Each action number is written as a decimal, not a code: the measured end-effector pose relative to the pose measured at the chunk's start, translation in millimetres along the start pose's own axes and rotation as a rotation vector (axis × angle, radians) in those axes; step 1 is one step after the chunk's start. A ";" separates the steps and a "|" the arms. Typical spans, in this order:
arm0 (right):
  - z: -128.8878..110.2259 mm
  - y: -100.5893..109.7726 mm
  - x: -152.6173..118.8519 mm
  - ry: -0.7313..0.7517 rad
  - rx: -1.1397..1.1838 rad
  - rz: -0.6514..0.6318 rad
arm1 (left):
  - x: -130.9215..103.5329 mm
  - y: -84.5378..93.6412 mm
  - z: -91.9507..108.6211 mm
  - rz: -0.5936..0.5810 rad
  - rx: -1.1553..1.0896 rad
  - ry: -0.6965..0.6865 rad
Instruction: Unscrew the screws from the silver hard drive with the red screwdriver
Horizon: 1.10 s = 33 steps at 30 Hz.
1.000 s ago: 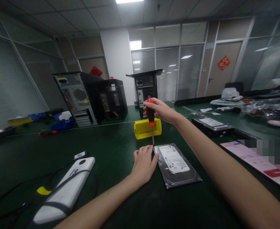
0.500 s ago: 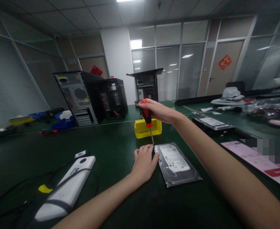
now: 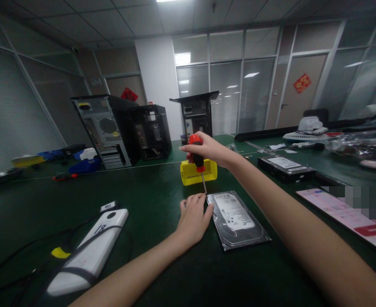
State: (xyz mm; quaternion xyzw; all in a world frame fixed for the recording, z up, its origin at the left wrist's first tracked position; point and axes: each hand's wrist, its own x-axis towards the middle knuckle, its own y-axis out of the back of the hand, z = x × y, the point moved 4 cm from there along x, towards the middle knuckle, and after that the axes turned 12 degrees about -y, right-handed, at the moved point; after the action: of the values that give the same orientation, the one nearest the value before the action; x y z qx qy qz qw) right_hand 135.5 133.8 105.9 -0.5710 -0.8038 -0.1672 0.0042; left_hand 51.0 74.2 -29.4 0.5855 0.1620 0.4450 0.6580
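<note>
A silver hard drive point(image 3: 239, 217) with a white label lies flat on the green table point(image 3: 149, 187). My right hand point(image 3: 210, 149) is closed round the handle of a red and black screwdriver point(image 3: 198, 158), held nearly upright. Its tip meets the drive's far left corner. My left hand point(image 3: 194, 217) rests at the drive's left edge, fingertips by the screwdriver tip and thumb on the edge; whether it pinches a small part there is hidden. Just behind the screwdriver sits a yellow tray point(image 3: 188, 174).
A white power bank point(image 3: 91, 251) with black cables lies at the left. Computer cases point(image 3: 111, 128) stand at the back. To the right are another drive point(image 3: 285, 166), a phone-like pink screen point(image 3: 344, 217) and plastic bags point(image 3: 354, 147).
The fingers of my right hand have shifted round the screwdriver handle, and the hand has turned slightly. My left hand and the drive stay in place.
</note>
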 end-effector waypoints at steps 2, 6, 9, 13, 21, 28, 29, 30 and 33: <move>2.6 0.2 2.1 0.060 -0.018 0.012 | 0.0 0.2 -0.2 -0.001 0.000 0.004; 3.8 -2.3 4.4 0.059 -0.013 -0.013 | 0.2 0.2 0.1 -0.003 0.006 -0.002; 2.6 -2.0 4.7 0.003 0.025 -0.031 | 0.3 -0.1 0.1 -0.016 0.015 0.003; 1.9 1.0 5.1 0.056 -0.018 0.019 | 0.0 -0.2 -0.3 -0.013 0.008 0.007; 11.6 0.6 13.0 0.105 -0.044 0.151 | 0.7 -1.2 0.4 -0.022 0.035 0.008; 10.3 3.1 16.3 -0.054 -0.052 0.181 | 0.5 0.3 1.4 -0.028 0.022 0.013; 10.6 5.3 16.3 -0.041 -0.082 0.194 | 0.3 0.6 1.5 -0.024 0.016 0.012; 11.0 7.9 16.0 -0.021 -0.114 0.213 | 0.1 1.0 1.5 -0.021 0.010 0.011; 13.7 15.0 14.5 0.018 -0.121 0.271 | -0.3 1.6 1.3 -0.019 -0.005 0.014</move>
State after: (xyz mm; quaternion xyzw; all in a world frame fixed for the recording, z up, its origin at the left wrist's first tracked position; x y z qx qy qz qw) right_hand 146.8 155.2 99.8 -0.6719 -0.7077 -0.2183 -0.0003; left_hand 51.1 73.0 -27.6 0.5791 0.1708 0.4433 0.6626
